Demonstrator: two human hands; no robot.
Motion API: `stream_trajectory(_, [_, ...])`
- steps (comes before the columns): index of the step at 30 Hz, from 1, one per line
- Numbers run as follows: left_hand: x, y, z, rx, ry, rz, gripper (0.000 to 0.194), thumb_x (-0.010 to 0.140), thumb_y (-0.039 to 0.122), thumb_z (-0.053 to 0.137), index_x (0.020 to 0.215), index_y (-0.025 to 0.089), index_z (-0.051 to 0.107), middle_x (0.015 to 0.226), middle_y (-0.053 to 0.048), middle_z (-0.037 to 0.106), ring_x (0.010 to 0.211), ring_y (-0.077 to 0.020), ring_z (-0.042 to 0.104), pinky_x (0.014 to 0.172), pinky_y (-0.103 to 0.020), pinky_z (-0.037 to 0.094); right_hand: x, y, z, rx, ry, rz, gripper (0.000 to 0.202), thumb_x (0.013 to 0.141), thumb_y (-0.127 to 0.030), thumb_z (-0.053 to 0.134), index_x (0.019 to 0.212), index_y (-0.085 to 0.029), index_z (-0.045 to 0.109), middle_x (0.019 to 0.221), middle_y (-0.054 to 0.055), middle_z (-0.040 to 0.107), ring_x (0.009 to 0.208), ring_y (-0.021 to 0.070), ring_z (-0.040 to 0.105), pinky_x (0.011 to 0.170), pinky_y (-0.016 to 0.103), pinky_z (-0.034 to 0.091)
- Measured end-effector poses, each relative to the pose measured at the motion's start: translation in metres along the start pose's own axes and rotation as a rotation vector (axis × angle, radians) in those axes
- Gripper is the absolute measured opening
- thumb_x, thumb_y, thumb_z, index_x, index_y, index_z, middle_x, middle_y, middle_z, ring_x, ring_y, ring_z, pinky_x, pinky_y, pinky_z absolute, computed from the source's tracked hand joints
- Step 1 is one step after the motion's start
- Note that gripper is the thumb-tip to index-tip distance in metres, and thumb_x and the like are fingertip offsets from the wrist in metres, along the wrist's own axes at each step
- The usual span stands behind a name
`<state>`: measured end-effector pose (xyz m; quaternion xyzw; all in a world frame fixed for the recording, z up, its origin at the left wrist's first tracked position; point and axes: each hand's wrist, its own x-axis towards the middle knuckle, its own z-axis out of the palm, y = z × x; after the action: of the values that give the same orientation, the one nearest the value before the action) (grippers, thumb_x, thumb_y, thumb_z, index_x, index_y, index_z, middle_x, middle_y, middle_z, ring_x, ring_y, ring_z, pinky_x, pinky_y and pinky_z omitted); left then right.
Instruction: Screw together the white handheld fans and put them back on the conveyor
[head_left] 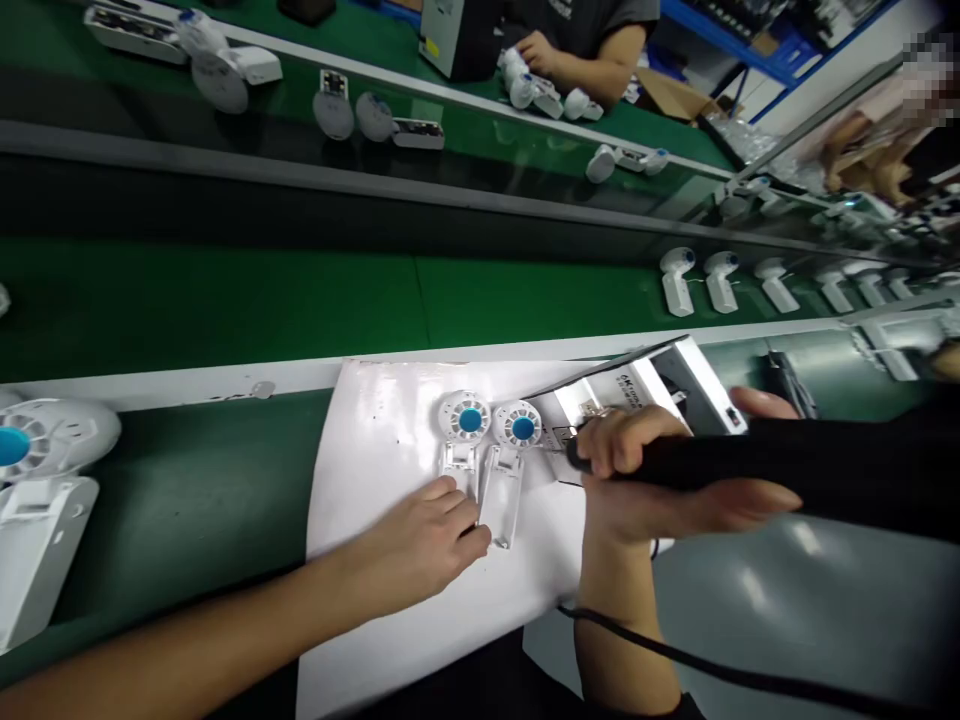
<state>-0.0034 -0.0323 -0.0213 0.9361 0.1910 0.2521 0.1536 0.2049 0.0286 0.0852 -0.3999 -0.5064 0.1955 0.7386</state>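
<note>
On a white sheet (360, 520) lie two white handheld fans with blue centres, side by side with their handles toward me. My left hand (431, 540) has its fingers closed on the handle of the left fan (466, 418), covering its lower part. The right fan (519, 425) lies just beside it, with its long hollow handle showing. My right hand (630, 470) grips a black electric screwdriver (705, 455) held level. The screwdriver's tip points left, close to the right fan's head; whether it touches anything, I cannot tell.
An open white box (697, 385) with small parts stands behind my right hand. Beyond runs a green conveyor belt (337, 310) with several white fans at right. Another fan (56, 440) is at far left. A co-worker's arm (600, 70) is across the line. A black cable (675, 650) hangs at lower right.
</note>
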Motion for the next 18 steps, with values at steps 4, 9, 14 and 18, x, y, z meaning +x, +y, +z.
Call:
stream_trajectory(4, [0.002,-0.002,0.001,-0.006,-0.005,-0.004,0.008,0.110,0.021,0.075,0.102,0.018,0.072,0.092,-0.003,0.070,0.090,-0.0211,0.064,0.094,-0.039,0.048,-0.023,0.003,0.042,0.303,-0.227,0.146,0.052,0.102,-0.080,0.063,0.132,-0.038,0.061,0.058,-0.012,0.055,0.031,0.0129,0.036,0.034,0.028,0.041])
stream_trajectory(9, [0.002,-0.002,0.005,0.005,0.015,0.001,0.012,0.110,0.022,0.073,0.099,0.019,0.071,0.095,-0.004,0.072,0.094,-0.0232,0.067,0.097,-0.040,0.048,-0.039,0.016,0.069,0.307,-0.305,0.165,0.050,0.101,-0.077,0.069,0.129,-0.037,0.060,0.058,-0.013,0.056,0.032,0.0123,0.040,0.036,0.026,0.043])
stream_trajectory(14, [0.004,-0.002,0.006,0.031,0.035,-0.001,0.014,0.110,0.022,0.073,0.097,0.018,0.071,0.090,-0.004,0.070,0.089,-0.0230,0.066,0.094,-0.040,0.049,-0.043,0.024,0.070,0.301,-0.253,0.205,0.051,0.100,-0.078,0.070,0.126,-0.036,0.057,0.058,-0.014,0.056,0.033,0.0117,0.037,0.037,0.026,0.040])
stream_trajectory(18, [0.004,-0.001,0.006,0.033,0.050,0.002,0.010,0.108,0.020,0.074,0.099,0.019,0.072,0.095,-0.005,0.072,0.096,-0.0242,0.066,0.101,-0.041,0.049,-0.050,0.036,0.068,0.329,-0.315,0.259,0.049,0.099,-0.072,0.075,0.126,-0.035,0.057,0.060,-0.012,0.057,0.037,0.0118,0.037,0.037,0.027,0.032])
